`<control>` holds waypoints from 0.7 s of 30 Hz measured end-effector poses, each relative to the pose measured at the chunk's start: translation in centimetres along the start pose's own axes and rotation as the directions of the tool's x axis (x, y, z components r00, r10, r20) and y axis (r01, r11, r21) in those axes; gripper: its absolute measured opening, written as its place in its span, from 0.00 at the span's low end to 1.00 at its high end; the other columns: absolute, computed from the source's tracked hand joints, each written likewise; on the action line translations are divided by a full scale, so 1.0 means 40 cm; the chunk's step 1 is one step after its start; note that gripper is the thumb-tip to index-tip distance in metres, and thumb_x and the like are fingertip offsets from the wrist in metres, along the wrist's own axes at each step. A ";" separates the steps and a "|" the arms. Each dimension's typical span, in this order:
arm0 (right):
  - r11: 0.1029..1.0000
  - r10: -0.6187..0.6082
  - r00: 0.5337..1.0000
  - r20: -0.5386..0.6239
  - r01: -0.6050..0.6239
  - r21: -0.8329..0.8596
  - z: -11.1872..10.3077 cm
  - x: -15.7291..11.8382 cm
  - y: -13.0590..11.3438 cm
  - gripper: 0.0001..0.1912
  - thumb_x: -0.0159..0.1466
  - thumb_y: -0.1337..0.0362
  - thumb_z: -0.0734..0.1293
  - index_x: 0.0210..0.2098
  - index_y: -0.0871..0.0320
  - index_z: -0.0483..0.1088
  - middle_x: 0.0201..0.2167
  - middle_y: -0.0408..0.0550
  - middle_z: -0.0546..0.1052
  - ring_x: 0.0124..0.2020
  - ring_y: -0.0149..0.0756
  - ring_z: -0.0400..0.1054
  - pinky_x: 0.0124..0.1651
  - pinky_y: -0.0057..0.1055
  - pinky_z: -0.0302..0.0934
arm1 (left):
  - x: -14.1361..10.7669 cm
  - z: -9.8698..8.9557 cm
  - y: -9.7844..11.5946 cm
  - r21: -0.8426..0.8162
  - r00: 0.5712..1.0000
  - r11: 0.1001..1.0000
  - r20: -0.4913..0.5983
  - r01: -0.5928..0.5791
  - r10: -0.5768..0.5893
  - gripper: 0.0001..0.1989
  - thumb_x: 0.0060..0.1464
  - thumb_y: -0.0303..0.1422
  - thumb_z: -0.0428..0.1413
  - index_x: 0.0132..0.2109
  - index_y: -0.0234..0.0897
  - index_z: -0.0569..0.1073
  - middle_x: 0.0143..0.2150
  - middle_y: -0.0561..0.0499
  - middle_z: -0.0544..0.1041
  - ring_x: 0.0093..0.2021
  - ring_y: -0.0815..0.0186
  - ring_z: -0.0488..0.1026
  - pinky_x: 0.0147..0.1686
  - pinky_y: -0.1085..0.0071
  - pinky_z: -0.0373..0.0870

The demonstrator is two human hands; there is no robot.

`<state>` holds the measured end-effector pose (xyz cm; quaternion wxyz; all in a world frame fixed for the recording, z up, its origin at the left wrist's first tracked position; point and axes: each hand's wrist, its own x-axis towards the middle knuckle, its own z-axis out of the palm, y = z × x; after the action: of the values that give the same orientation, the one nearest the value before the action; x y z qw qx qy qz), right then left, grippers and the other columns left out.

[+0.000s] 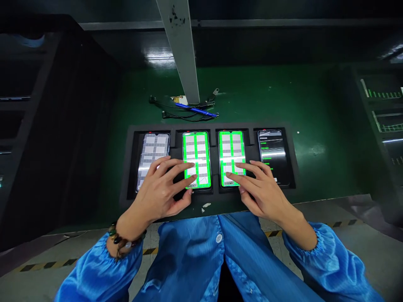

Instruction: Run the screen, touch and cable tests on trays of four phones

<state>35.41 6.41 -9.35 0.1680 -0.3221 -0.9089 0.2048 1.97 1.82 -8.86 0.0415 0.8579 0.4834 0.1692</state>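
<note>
Several smartphones lie face up in the slots of a black foam tray [215, 193]. My left hand [165, 184] is spread, its fingertips over the lower screen of the second smartphone [203, 144], which shows a green grid pattern. Part of the far-left smartphone [154, 144], with a grey block pattern, is hidden behind that hand. On the third smartphone [231, 140], also green-patterned, rest or hover the fingertips of my right hand [262, 186], fingers apart. The far-right smartphone [273, 147] has a dark screen with green text lines. Neither hand holds anything.
A blue pen [195, 110] and black cables [185, 117] lie behind the tray, at the foot of a grey metal post [182, 50]. The green tabletop [315, 159] has dark shelving [56, 117] at left and racks with green-lit screens [384, 94] at right.
</note>
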 end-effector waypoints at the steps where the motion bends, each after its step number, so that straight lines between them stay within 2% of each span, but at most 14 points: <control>1: 1.000 0.016 1.000 -0.020 -0.016 -0.009 -0.008 -0.010 0.005 0.29 0.72 0.72 0.63 0.70 0.51 0.71 0.54 0.46 0.87 0.69 0.50 0.72 0.74 0.56 0.57 | 0.015 0.006 0.008 -0.016 1.000 1.000 0.005 -0.019 0.019 0.13 0.62 0.33 0.62 0.51 0.45 0.86 0.61 0.45 0.84 0.60 0.48 0.78 0.64 0.42 0.72; 4: 0.997 0.068 0.995 -0.075 -0.072 -0.041 -0.032 -0.045 0.022 0.28 0.72 0.73 0.62 0.68 0.50 0.72 0.51 0.45 0.88 0.68 0.50 0.73 0.73 0.57 0.57 | 0.055 0.022 0.026 -0.059 0.998 0.996 0.011 -0.067 0.068 0.14 0.61 0.33 0.62 0.52 0.46 0.86 0.62 0.46 0.83 0.60 0.49 0.77 0.64 0.43 0.72; 7: 0.992 0.105 0.990 -0.097 -0.111 -0.056 -0.040 -0.058 0.030 0.26 0.72 0.74 0.63 0.67 0.51 0.73 0.47 0.45 0.88 0.68 0.52 0.73 0.71 0.58 0.59 | 0.066 0.025 0.025 -0.065 0.997 0.995 0.001 -0.074 0.074 0.15 0.62 0.31 0.61 0.53 0.48 0.86 0.63 0.46 0.83 0.61 0.49 0.77 0.64 0.44 0.72; 10: 0.994 0.101 0.989 -0.104 -0.106 -0.038 -0.027 -0.033 0.024 0.27 0.72 0.73 0.63 0.67 0.50 0.73 0.43 0.45 0.88 0.68 0.53 0.73 0.70 0.58 0.60 | 0.038 0.008 0.003 -0.029 1.000 0.999 0.008 -0.023 0.023 0.14 0.62 0.31 0.61 0.52 0.47 0.86 0.63 0.45 0.82 0.61 0.47 0.76 0.64 0.41 0.71; 15: 1.000 -0.004 0.999 -0.038 0.005 0.017 0.007 0.022 0.005 0.28 0.72 0.72 0.63 0.69 0.51 0.72 0.53 0.49 0.87 0.67 0.50 0.73 0.72 0.58 0.61 | -0.031 -0.030 -0.025 0.031 0.996 0.996 0.020 0.089 -0.090 0.13 0.62 0.33 0.62 0.52 0.47 0.86 0.64 0.45 0.82 0.62 0.45 0.75 0.63 0.40 0.71; 18: 1.000 -0.006 1.000 -0.022 0.007 0.018 0.003 0.015 0.013 0.29 0.72 0.72 0.62 0.70 0.49 0.71 0.53 0.48 0.87 0.68 0.51 0.73 0.72 0.59 0.60 | -0.040 -0.031 -0.025 0.034 0.996 0.995 0.007 0.094 -0.094 0.13 0.62 0.32 0.63 0.52 0.46 0.86 0.64 0.45 0.81 0.62 0.45 0.76 0.63 0.40 0.71; 21: 0.998 0.057 0.997 -0.052 -0.058 -0.015 -0.020 -0.018 0.040 0.29 0.72 0.73 0.62 0.69 0.47 0.72 0.51 0.46 0.88 0.67 0.52 0.73 0.71 0.60 0.59 | -0.023 -0.021 -0.025 0.032 0.996 0.995 0.008 0.092 -0.092 0.13 0.63 0.32 0.63 0.52 0.46 0.87 0.64 0.45 0.81 0.62 0.46 0.75 0.64 0.40 0.71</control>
<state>37.12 7.26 -9.54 0.1829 -0.3546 -0.8963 0.1935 0.42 1.50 -8.54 0.0380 0.8360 0.5249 0.1552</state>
